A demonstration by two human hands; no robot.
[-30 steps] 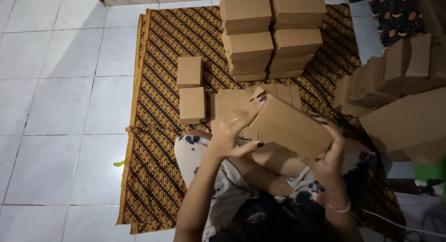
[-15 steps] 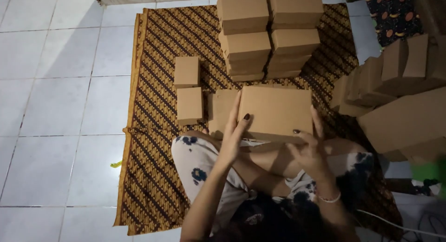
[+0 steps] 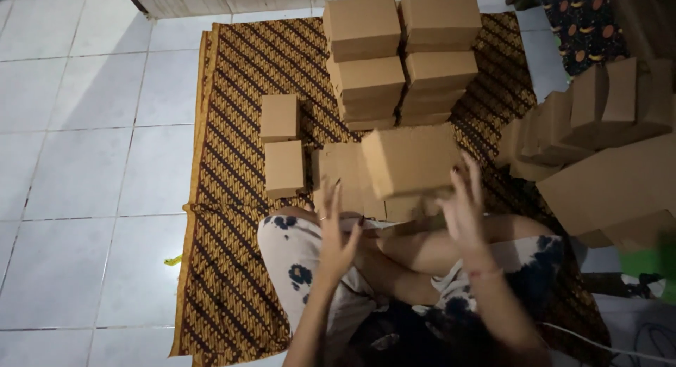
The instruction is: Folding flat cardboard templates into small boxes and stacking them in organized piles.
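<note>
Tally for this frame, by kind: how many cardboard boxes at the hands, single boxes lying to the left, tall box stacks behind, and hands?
Box at the hands: 1
Single boxes lying at left: 2
Tall box stacks: 2
Hands, left hand and right hand: 2
Total: 7

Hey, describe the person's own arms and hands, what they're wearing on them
Both forearms are bare, with no sleeves in view. The right hand has a thin reddish string bracelet around the wrist. The left hand wears a thin ring on one finger. The fingernails look long and dark-tipped. No gloves or watch.
</note>
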